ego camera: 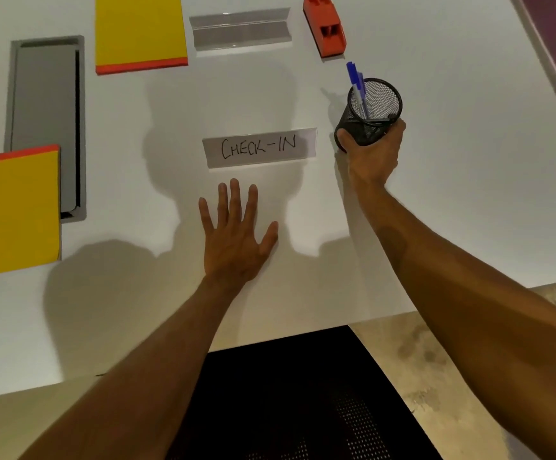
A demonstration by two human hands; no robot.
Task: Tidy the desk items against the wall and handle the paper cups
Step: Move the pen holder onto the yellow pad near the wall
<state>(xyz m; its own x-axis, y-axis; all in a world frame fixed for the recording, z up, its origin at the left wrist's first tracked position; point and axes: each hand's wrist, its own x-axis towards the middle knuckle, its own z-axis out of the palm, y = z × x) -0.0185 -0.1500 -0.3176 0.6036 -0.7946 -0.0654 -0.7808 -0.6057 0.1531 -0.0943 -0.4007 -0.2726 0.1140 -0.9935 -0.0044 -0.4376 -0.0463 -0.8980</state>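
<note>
My right hand (371, 151) is wrapped around the base of a black mesh pen holder (371, 111) on the white desk (469, 161); blue-capped pens (356, 86) stick out of it. My left hand (236, 234) lies flat on the desk with fingers spread, just below a clear sign holder reading "CHECK-IN" (259, 147). A second, empty clear sign holder (240, 29) lies at the back. An orange stapler (324, 26) sits to its right. No paper cups are in view.
Two yellow pads with orange edges lie on the desk, one at the back (139, 31) and one at the left edge (14, 210). A grey cable hatch (46, 121) is set into the desk between them. A black perforated chair seat (296, 393) is below the desk's front edge.
</note>
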